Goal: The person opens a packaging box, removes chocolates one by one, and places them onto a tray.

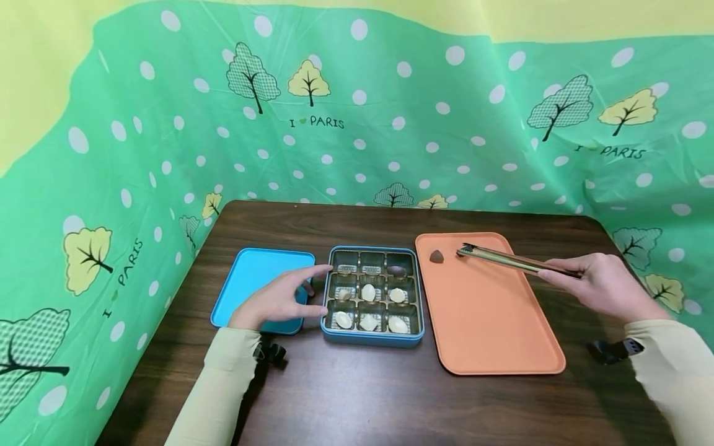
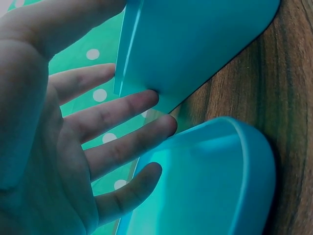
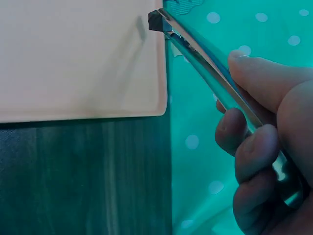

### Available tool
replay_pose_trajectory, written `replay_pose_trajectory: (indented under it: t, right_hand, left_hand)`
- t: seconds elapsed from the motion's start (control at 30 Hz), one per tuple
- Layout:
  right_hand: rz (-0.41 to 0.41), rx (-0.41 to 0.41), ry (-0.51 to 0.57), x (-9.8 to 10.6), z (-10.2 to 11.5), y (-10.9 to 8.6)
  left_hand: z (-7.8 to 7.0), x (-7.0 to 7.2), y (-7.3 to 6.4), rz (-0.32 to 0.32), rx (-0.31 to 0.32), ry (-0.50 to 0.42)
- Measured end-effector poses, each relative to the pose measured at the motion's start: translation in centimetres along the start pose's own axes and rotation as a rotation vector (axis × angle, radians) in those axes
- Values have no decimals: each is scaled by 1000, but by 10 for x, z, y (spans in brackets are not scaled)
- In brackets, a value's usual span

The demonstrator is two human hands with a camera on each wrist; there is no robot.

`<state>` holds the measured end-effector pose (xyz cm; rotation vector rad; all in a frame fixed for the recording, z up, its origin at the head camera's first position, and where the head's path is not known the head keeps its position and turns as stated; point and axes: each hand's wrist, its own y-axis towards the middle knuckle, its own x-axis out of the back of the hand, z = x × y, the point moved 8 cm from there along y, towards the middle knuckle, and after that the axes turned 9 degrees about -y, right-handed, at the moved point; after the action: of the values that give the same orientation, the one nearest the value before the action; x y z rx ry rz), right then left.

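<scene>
A big green cloth (image 1: 334,148) with white dots and trees hangs behind your brown bench (image 1: 368,396). On your bench, the orange tray (image 1: 496,328) lies to the right, and just beside it sits the blue box (image 1: 372,339), split into nine little cups. The blue lid (image 1: 273,266) lies to the left of the box, so the box has no top on. Your left hand (image 1: 279,297) reaches over the lid with its fingers spread out; the tips are at the left side of the box, and this hand holds nothing. Your right hand (image 1: 599,282) is wrapped round the metal tongs (image 1: 513,260), and their tips pinch a small dark piece (image 3: 155,21) at the far part of the tray; I cannot tell if it is up off the tray. Seven cups seem to have one piece each: three pale pieces (image 1: 368,323) in the front row, two more pale pieces (image 1: 369,292) and a duller piece (image 1: 344,294) in the middle row, and a dark purple piece (image 1: 397,271) in the back right cup. The back left and back middle cups look bare. So I think most of the filling is done. What seems left is two pieces: the one in your tongs, and a brown piece (image 1: 436,256) lying alone near the tray's far left corner.
</scene>
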<state>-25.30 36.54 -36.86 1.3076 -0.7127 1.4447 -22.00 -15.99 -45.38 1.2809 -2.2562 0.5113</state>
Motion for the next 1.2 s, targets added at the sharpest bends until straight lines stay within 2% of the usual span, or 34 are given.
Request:
replay_pose_trajectory:
  t: [0.37,0.77,1.03,1.2]
  right_hand:
    - [4,-10,-22,-8,-12,-8]
    - [59,-44,-19,-15,-14,-17]
    - [35,-72,-35,-1,-19,-20]
    - [-36,-61,-37,14,-8,-18]
  left_hand:
    - [1,0,-1,6,-3,-7]
    - [2,-1,0,12,-4,-1]
    - [1,0,1,6,-9,2]
    - [2,1,1,3,-12,-6]
